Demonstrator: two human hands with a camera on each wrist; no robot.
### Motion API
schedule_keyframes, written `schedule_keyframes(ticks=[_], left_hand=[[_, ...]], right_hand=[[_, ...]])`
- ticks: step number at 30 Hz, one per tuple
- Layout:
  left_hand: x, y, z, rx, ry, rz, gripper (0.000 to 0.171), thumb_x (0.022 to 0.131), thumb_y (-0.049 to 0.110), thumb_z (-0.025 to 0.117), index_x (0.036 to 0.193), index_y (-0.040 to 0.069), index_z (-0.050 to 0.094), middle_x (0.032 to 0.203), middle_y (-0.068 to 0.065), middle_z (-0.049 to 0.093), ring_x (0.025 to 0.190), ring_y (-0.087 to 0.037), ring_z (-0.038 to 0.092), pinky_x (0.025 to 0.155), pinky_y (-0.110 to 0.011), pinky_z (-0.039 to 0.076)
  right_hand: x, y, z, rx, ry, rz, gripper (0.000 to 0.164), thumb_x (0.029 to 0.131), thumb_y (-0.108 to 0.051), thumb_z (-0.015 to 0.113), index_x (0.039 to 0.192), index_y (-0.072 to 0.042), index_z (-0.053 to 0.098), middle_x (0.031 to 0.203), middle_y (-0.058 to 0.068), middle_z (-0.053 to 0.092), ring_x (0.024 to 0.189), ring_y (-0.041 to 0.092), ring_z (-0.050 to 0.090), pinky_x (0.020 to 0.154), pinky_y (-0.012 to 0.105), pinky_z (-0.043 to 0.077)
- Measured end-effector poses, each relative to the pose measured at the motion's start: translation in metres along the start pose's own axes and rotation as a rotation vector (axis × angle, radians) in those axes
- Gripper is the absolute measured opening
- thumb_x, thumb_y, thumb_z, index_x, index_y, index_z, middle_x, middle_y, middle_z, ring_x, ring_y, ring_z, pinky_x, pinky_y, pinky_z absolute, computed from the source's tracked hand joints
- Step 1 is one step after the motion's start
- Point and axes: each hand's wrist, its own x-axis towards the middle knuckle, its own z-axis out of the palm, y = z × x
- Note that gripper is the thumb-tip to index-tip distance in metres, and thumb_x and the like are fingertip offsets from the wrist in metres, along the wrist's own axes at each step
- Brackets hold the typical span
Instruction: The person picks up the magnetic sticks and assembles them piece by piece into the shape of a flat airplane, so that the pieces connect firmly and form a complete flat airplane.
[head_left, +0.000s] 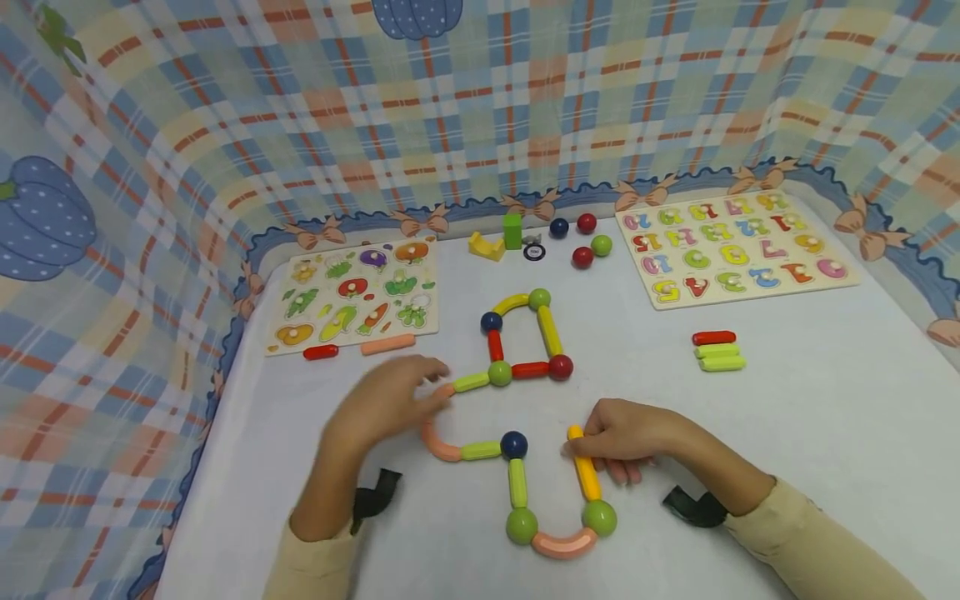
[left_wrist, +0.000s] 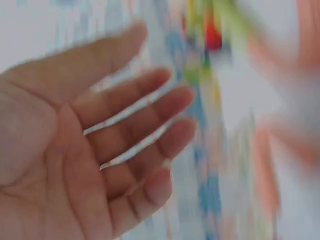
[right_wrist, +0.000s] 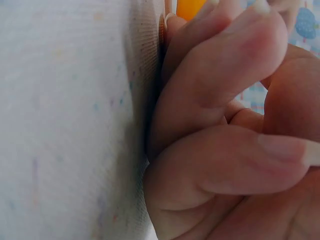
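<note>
My right hand pinches an orange-yellow rod between thumb and fingers; the rod's lower end meets a green ball. From that ball a salmon curved piece leads to another green ball, then a light green rod and a dark blue ball. Over the salmon curve at the chain's left bend hovers my left hand, partly covering it. Its fingers are loosely bent with nothing between them in the left wrist view, which is blurred. In the right wrist view, curled fingers hide most of the rod.
A closed loop with a yellow rod and a red ball lies above the chain. Vegetable and number puzzle boards stand behind. Loose balls lie at the back, short rods at right, a salmon rod at left.
</note>
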Motion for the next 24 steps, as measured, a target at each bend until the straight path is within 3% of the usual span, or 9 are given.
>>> schedule_keyframes(ticks=[2,4,7,10,13,19,24], left_hand=[[-0.003,-0.031,-0.021,-0.003,0.113,-0.134,0.041,0.083,0.028,0.065,0.120,0.012,0.056,0.111,-0.005,0.058,0.099,-0.024,0.052,0.080,-0.042,0.044],[-0.005,-0.065,-0.035,0.003,0.173,-0.253,0.043,0.085,0.025,0.062,0.124,0.008,0.052,0.117,-0.013,0.054,0.104,-0.031,0.048,0.082,-0.049,0.041],[-0.007,-0.107,-0.043,0.011,0.163,-0.376,0.048,0.086,0.021,0.059,0.127,0.002,0.046,0.127,-0.023,0.044,0.111,-0.040,0.041,0.086,-0.055,0.036],[-0.008,-0.134,-0.039,-0.004,0.092,-0.432,0.053,0.085,0.020,0.060,0.130,0.000,0.041,0.132,-0.027,0.036,0.115,-0.044,0.036,0.088,-0.057,0.033],[-0.005,-0.146,-0.033,-0.029,0.074,-0.449,0.055,0.084,0.021,0.061,0.131,0.000,0.041,0.132,-0.028,0.035,0.117,-0.045,0.033,0.090,-0.058,0.031],[0.003,-0.146,-0.028,-0.001,0.158,-0.422,0.048,0.083,0.019,0.062,0.125,0.002,0.048,0.124,-0.026,0.042,0.113,-0.044,0.037,0.088,-0.059,0.031],[0.009,-0.147,-0.025,0.067,0.179,-0.439,0.032,0.081,0.024,0.066,0.105,0.004,0.058,0.100,-0.021,0.049,0.089,-0.035,0.045,0.069,-0.046,0.042]], right_hand=[[0.001,0.000,0.000,0.002,0.002,0.006,0.049,0.081,-0.049,0.059,0.059,-0.005,0.060,0.046,0.005,0.053,0.033,0.015,0.048,0.032,0.018,0.026],[0.001,0.000,0.000,-0.004,0.008,0.011,0.050,0.081,-0.050,0.059,0.059,-0.004,0.060,0.045,0.005,0.053,0.033,0.015,0.048,0.032,0.018,0.026],[0.001,-0.001,0.000,0.004,0.006,0.026,0.051,0.080,-0.051,0.059,0.059,-0.004,0.060,0.045,0.005,0.052,0.032,0.015,0.047,0.032,0.018,0.026],[0.001,0.000,0.000,0.014,-0.003,0.038,0.051,0.079,-0.051,0.060,0.059,-0.004,0.060,0.045,0.005,0.052,0.032,0.015,0.047,0.032,0.018,0.026],[0.001,0.001,-0.001,0.014,-0.011,0.038,0.051,0.079,-0.051,0.060,0.059,-0.004,0.060,0.045,0.006,0.052,0.032,0.015,0.047,0.032,0.018,0.026],[0.002,0.002,-0.004,-0.008,-0.002,0.021,0.053,0.080,-0.053,0.058,0.058,-0.005,0.060,0.045,0.006,0.053,0.032,0.015,0.048,0.032,0.019,0.026],[0.003,0.003,-0.004,0.007,-0.013,0.014,0.053,0.080,-0.053,0.058,0.058,-0.005,0.059,0.045,0.006,0.052,0.032,0.016,0.047,0.031,0.018,0.026]])
